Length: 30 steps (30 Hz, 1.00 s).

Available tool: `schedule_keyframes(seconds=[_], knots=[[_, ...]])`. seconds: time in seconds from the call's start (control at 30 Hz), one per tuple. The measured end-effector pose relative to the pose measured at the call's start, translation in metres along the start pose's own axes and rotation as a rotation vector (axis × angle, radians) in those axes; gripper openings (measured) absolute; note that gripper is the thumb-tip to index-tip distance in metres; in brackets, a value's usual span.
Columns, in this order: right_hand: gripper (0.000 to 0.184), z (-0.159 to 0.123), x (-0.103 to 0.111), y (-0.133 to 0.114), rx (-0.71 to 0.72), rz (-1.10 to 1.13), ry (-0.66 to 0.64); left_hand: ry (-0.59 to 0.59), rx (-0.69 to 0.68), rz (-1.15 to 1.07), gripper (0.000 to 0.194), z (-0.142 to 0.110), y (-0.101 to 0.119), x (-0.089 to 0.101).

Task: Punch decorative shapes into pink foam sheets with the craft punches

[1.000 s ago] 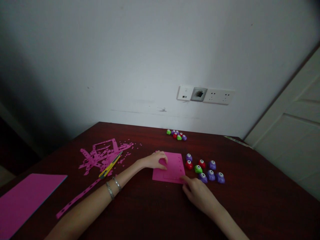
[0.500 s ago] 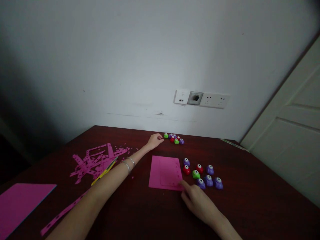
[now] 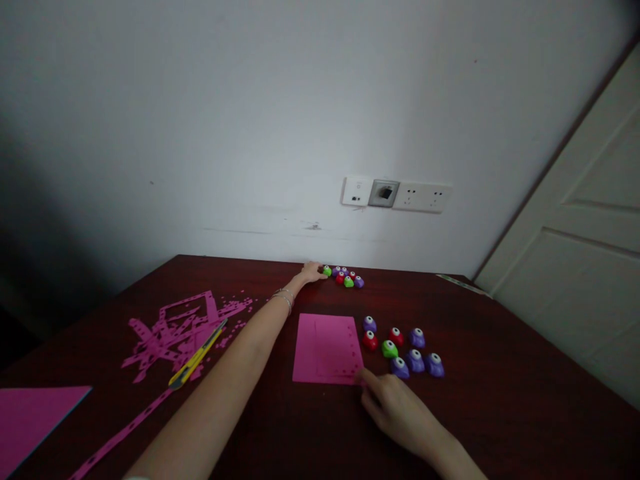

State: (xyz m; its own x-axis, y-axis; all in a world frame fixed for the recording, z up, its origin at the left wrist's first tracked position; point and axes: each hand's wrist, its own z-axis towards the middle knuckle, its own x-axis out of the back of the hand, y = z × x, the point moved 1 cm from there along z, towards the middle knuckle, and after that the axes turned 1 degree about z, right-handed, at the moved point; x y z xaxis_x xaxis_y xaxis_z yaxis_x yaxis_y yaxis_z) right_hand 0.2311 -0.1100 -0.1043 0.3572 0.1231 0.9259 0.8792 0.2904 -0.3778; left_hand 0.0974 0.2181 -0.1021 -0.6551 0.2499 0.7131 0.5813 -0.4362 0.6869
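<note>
- Lower center: the right hand (image 3: 395, 410) rests its index finger on the corner of a pink sheet (image 3: 330, 343), thumb apart, gripping nothing that shows.
- Lower left: a larger pink sheet (image 3: 35, 421) lies near a punched pink strip (image 3: 125, 430).
- Center: the sheet under the finger lies flat. Small shapes already run down its right side and along its lower right edge; its left and upper parts show none, so the marking looks partial.
- Right of center: eight purple, red and green eye-topped pieces (image 3: 396, 338) stand beside the sheet.
- Left of center: a yellow cutter (image 3: 197, 358) lies against a heap of pink scraps (image 3: 160, 341).
- Far edge of the table, center: the left hand (image 3: 313, 271), fingers parted, is at a green piece (image 3: 327, 271) beside a second cluster (image 3: 341, 279); whether it has hold cannot be told.
</note>
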Motion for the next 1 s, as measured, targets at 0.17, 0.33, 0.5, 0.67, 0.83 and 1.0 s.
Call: schedule_keyframes(seconds=[0.17,0.33,0.5,0.67,0.83,1.0], knots=[[0.02,0.001,0.002,-0.002,0.002,0.018,0.003,-0.074,-0.012,0.007,0.032,0.006,0.001,0.0],[0.018,0.002,0.003,-0.002,-0.006,0.03,-0.008,-0.117,-0.035,0.005,0.035,0.01,-0.001,-0.004],[0.017,0.001,0.002,-0.001,-0.01,0.028,-0.007,-0.167,-0.041,0.028,0.033,0.019,-0.009,-0.003],[0.017,0.001,0.001,0.001,-0.001,0.029,0.004,-0.191,-0.061,0.059,0.032,0.028,-0.017,0.003],[0.019,0.002,0.006,-0.002,0.001,0.097,0.065,-0.168,-0.111,0.064,0.045,0.029,-0.018,0.026],[0.026,0.004,0.012,-0.007,-0.025,0.275,0.179,-0.213,-0.188,0.062,0.05,0.012,-0.007,0.06]])
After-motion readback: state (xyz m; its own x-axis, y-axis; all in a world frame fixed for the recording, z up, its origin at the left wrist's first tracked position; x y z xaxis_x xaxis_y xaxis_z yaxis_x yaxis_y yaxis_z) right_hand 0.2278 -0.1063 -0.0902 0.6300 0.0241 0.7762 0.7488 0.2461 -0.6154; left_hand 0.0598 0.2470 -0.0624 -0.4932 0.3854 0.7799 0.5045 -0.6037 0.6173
